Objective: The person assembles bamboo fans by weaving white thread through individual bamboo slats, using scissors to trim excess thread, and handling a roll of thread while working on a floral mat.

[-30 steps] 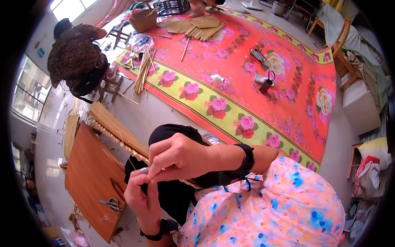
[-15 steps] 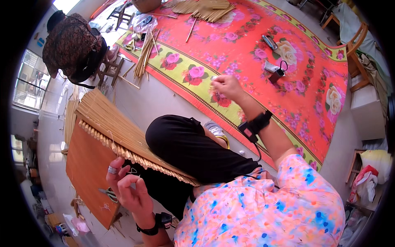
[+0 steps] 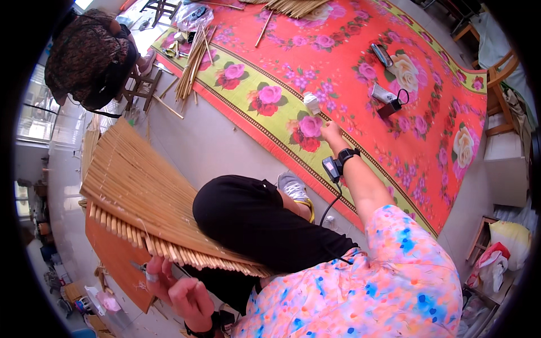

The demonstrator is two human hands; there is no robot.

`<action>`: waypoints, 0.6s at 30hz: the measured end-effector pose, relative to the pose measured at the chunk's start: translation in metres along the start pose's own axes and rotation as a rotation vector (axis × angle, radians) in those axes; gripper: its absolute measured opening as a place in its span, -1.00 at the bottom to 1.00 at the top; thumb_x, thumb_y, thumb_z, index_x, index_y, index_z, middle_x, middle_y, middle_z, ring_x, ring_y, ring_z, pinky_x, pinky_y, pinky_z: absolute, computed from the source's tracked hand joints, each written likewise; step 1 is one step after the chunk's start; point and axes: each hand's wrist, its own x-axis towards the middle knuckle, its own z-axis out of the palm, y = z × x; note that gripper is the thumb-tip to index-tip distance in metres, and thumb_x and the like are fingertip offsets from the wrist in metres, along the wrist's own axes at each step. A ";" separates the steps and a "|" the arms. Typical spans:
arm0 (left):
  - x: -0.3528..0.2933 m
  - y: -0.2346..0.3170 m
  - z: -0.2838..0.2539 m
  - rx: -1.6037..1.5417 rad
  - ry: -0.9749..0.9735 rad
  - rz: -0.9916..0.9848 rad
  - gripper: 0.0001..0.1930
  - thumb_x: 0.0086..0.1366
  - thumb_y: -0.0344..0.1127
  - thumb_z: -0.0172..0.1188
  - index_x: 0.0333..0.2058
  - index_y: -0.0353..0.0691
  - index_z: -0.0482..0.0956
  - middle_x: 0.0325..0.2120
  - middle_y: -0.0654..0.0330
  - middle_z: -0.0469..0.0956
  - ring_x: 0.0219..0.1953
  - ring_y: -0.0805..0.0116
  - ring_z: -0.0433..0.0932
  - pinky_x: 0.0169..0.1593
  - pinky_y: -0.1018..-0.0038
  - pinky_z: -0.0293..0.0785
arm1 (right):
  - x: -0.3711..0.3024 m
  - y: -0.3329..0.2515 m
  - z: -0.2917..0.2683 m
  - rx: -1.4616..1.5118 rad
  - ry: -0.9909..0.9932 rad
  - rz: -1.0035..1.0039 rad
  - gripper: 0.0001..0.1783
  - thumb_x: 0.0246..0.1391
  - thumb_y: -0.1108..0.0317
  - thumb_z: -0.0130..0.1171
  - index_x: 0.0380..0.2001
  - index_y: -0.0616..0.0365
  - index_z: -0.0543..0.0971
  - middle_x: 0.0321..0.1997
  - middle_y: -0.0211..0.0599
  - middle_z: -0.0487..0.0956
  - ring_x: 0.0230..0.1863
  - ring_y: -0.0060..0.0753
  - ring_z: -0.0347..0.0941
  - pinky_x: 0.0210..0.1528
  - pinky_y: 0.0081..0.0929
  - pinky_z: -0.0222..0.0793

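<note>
A fan-shaped sheet of thin tan sticks [image 3: 152, 174], stitched across with pale thread, lies over my left thigh and a brown board [image 3: 118, 248]. My left hand [image 3: 189, 296] is just below its row of round stick ends, fingers curled, with a silvery band round one finger. Whatever it grips is too small to make out. My right hand [image 3: 332, 132] reaches out over the floral mat, its fingers closed in a pinch; any thread in it cannot be seen. A white ball, seemingly thread [image 3: 311, 103], is just beyond those fingertips. Scissors [image 3: 138, 267] lie on the board, partly hidden.
The red and yellow floral mat [image 3: 270, 67] covers the floor ahead. On it lie a dark case [image 3: 382, 55], a black box with a loop [image 3: 393, 105] and loose sticks [image 3: 194, 67]. Another person [image 3: 93, 59] bends at the far left beside a wooden stool [image 3: 141, 87].
My right hand has moved slightly right and down, and the white ball now shows apart from its fingers. My left hand has lowered beneath the stick ends. The view has shifted a little.
</note>
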 end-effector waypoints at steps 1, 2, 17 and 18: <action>-0.001 0.000 -0.001 0.012 -0.014 -0.006 -0.91 0.10 -0.49 0.02 -0.39 -0.20 0.35 0.13 -0.11 0.08 0.17 -0.13 0.18 0.12 0.04 0.23 | 0.006 -0.004 0.003 0.007 0.043 -0.011 -0.54 -0.11 0.23 0.19 -0.08 0.12 0.52 -0.09 -0.06 0.56 -0.02 -0.12 0.48 0.03 -0.28 0.36; 0.000 -0.001 -0.003 0.038 -0.077 0.001 -0.94 0.16 -0.51 -0.09 -0.42 -0.19 0.26 0.21 -0.11 0.05 0.25 -0.06 0.12 0.24 0.11 0.09 | 0.013 -0.004 0.007 0.015 0.083 -0.012 -0.57 -0.10 0.25 0.15 -0.10 0.13 0.51 -0.07 -0.03 0.55 0.00 -0.08 0.46 0.06 -0.26 0.34; 0.026 -0.009 -0.001 0.195 -0.048 0.070 -0.90 0.17 -0.23 0.15 -0.44 -0.02 0.43 -0.20 -0.04 0.34 -0.07 -0.02 0.32 -0.10 0.13 0.24 | 0.096 -0.044 0.031 -0.015 0.170 0.092 -0.34 -0.13 0.11 0.26 0.05 0.16 0.36 0.04 0.01 0.47 0.10 0.01 0.37 0.11 -0.19 0.31; 0.024 -0.010 -0.004 0.223 -0.062 0.066 -0.90 0.17 -0.22 0.15 -0.44 -0.03 0.43 -0.23 -0.02 0.34 -0.09 -0.01 0.33 -0.11 0.13 0.24 | 0.103 -0.041 0.033 -0.003 0.150 0.086 -0.37 -0.14 0.09 0.27 0.00 0.15 0.40 0.00 0.01 0.49 0.07 0.03 0.40 0.08 -0.20 0.33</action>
